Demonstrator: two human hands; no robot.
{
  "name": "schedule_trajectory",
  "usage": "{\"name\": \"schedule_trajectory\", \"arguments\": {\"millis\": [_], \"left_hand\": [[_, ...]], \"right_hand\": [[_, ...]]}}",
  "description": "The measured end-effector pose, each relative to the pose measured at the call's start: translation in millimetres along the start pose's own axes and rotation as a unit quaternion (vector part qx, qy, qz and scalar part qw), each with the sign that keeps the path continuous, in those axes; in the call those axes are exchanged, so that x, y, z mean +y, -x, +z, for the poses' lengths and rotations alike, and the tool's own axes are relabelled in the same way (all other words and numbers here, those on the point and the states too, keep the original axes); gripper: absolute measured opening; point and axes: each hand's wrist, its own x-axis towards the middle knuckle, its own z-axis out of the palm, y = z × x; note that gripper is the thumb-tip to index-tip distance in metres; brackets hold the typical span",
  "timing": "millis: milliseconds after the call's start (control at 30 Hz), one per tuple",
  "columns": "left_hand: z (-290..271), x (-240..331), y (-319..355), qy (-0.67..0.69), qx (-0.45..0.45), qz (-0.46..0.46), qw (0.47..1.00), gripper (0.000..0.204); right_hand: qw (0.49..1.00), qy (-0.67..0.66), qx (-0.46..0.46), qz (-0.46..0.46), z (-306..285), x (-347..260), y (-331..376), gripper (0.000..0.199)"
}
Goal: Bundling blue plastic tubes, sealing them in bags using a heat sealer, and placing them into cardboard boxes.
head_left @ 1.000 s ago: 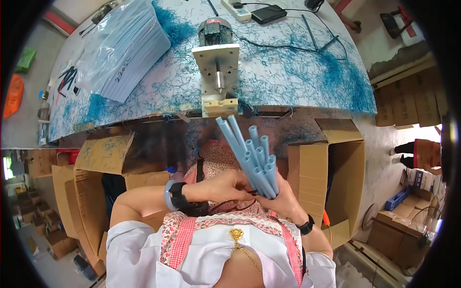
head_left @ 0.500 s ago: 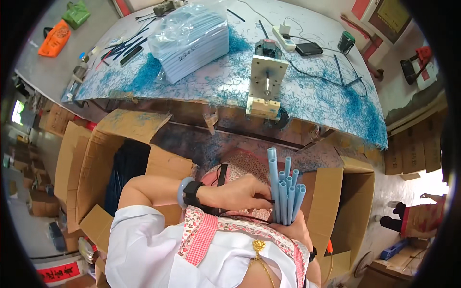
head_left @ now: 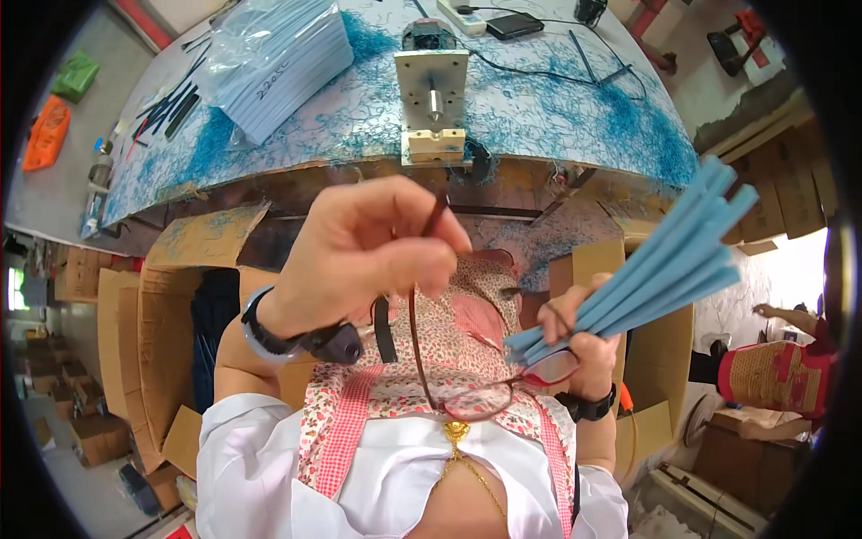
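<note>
Between the thumb and fingers of my left hand (head_left: 368,247), raised in front of my apron, is one thin brown arm of a pair of eyeglasses (head_left: 414,341). Their reddish frame and lenses hang lower, close to my chest. My right hand (head_left: 584,341) is closed around a bundle of light blue plastic tubes (head_left: 660,256), which slants up to the right. The lens side of the eyeglasses lies against the right hand; its grip on their other arm is partly hidden.
Ahead is a table (head_left: 557,135) littered with blue shavings. A small metal machine (head_left: 434,99) sits at its edge, left of a power strip (head_left: 461,16). A bagged tube stack (head_left: 278,67) stands left. Cardboard boxes (head_left: 166,305) flank me; another person (head_left: 772,377) is far right.
My left hand has risen from beside the tubes and now holds the eyeglasses. The tube bundle has tilted from upright to slanting right, and the view has shifted.
</note>
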Motion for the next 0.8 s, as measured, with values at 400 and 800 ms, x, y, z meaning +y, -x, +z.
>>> {"name": "schedule_trajectory", "arguments": {"millis": [400, 800], "left_hand": [[6.7, 55.5, 47.3, -0.053, -0.194, 0.215, 0.956, 0.007], [13.4, 85.2, 55.9, -0.276, -0.140, 0.349, 0.885, 0.012]], "right_hand": [[0.919, -0.067, -0.246, -0.300, 27.1, -56.8, -25.1, 0.059], [0.895, 0.114, -0.192, -0.386, 73.9, -86.1, -19.9, 0.051]]}}
